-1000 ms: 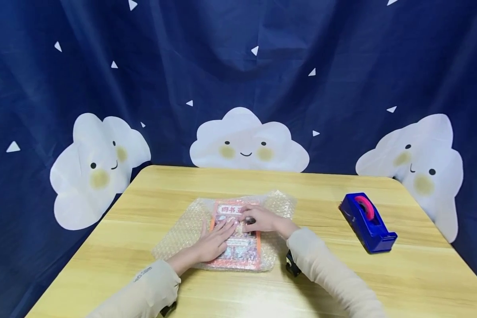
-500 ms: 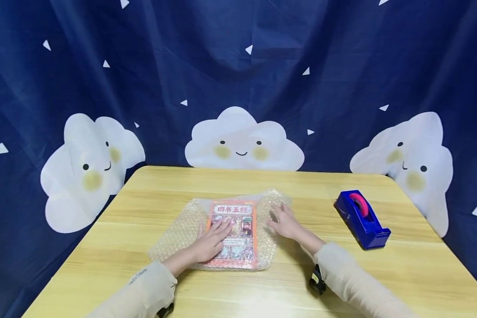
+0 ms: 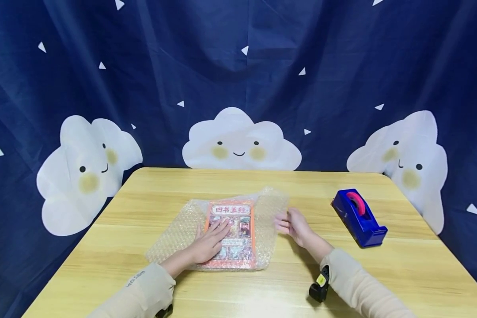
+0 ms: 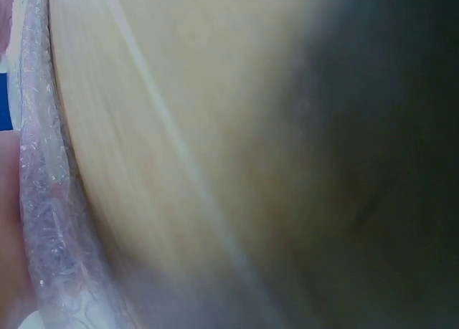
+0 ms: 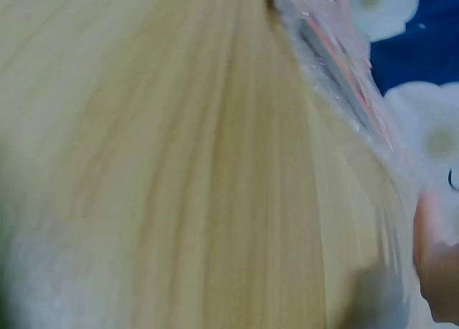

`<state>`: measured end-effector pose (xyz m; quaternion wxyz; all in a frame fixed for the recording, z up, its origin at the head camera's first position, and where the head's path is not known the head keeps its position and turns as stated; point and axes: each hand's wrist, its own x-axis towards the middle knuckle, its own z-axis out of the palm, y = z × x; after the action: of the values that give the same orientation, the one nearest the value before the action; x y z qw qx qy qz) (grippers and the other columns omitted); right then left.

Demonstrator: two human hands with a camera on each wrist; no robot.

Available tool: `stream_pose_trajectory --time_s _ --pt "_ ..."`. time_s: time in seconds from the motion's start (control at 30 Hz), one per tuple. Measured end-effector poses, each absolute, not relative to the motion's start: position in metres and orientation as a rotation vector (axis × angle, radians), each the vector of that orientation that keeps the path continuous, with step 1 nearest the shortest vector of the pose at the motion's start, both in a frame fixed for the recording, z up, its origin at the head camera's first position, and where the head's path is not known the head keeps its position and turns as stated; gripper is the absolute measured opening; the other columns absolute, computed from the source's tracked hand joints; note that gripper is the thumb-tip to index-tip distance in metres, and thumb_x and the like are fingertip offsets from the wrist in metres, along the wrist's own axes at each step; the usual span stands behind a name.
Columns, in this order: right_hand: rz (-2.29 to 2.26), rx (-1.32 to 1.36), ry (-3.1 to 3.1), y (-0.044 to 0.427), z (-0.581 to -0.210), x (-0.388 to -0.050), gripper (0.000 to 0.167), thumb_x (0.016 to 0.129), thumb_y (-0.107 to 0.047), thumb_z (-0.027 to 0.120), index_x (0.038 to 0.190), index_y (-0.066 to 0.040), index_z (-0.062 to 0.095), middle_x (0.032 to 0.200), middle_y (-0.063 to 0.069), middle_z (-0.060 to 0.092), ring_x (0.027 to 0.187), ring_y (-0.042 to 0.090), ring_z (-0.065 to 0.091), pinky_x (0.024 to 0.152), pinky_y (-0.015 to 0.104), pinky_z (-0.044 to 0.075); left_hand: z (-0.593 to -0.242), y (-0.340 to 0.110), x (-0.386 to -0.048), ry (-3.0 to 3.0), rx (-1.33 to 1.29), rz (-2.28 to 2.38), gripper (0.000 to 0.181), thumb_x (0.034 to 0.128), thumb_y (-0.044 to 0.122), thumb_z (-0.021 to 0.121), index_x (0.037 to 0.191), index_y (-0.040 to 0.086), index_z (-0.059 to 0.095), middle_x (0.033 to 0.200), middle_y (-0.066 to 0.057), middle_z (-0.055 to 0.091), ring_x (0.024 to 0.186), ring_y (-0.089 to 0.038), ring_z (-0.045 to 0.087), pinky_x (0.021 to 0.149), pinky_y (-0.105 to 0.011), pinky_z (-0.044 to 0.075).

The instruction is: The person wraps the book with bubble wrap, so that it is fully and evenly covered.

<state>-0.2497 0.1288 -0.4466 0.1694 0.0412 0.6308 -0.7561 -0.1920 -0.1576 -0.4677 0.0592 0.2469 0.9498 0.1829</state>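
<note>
A book (image 3: pixel 241 252) with an orange-red illustrated cover lies on a sheet of bubble wrap (image 3: pixel 176 229), part of which seems to cover it. My left hand (image 3: pixel 206 244) rests flat on the cover's left half, fingers extended. On the other side, my right hand (image 3: pixel 298 226) pinches the wrap's right edge, its fingers partly veiled by the film. The right wrist view shows the thumb (image 5: pixel 428 236) at the lifted film. In the left wrist view, only a strip of bubble wrap (image 4: pixel 51 214) and a bit of hand appear at the left.
A blue tape dispenser (image 3: pixel 359 218) with a pink-red roll stands on the right of the wooden table (image 3: pixel 238 293). Behind the table's far edge hangs a dark blue curtain (image 3: pixel 206 53) printed with clouds.
My right hand has left the book cover, moved right and taken the wrap's right edge. My left hand has stayed on the book. The head view has shifted slightly.
</note>
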Motion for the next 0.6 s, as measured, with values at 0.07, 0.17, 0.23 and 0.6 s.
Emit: stream_pose_trajectory --time_s 0.07,0.17,0.23,0.6 --pt "-2.157 0.104 1.706 0.130 -0.450 -0.251 0.042 0.096 -0.003 0.023 0.135 0.012 0.016 0.100 0.022 0.060 0.077 0.015 0.065 0.073 0.023 0.053 -0.468 -0.158 -0.192 2.876 0.745 0.564 0.054 0.0931 0.016 0.036 0.145 0.011 0.023 0.152 -0.005 0.016 0.139 -0.030 0.011 0.099 -0.068 -0.007" --pt "-2.028 0.005 1.761 0.131 -0.455 -0.252 0.049 0.093 0.004 0.032 0.139 0.009 0.018 0.092 0.009 0.060 0.068 0.008 0.060 0.068 0.019 0.052 -0.469 -0.158 -0.191 2.880 0.741 0.565 0.054 0.0927 0.016 0.036 0.145 0.012 0.023 0.152 -0.005 0.016 0.139 -0.030 0.011 0.099 -0.067 -0.007" --pt "-1.898 -0.119 1.869 0.129 -0.458 -0.252 0.056 0.090 0.007 0.039 0.142 0.004 0.019 0.091 0.009 0.058 0.065 0.008 0.057 0.063 0.018 0.051 -0.469 -0.159 -0.191 2.881 0.742 0.560 0.054 0.0931 0.016 0.036 0.145 0.012 0.023 0.152 -0.005 0.016 0.139 -0.030 0.011 0.099 -0.068 -0.007" --pt "-0.770 -0.950 2.812 0.116 -0.445 -0.257 0.090 0.075 -0.032 0.073 0.142 0.002 0.024 0.115 0.024 0.054 0.104 0.036 0.053 0.087 0.049 0.045 -0.468 -0.159 -0.192 2.868 0.749 0.563 0.054 0.0934 0.016 0.035 0.146 0.013 0.020 0.152 -0.005 0.014 0.139 -0.030 0.010 0.099 -0.068 -0.007"
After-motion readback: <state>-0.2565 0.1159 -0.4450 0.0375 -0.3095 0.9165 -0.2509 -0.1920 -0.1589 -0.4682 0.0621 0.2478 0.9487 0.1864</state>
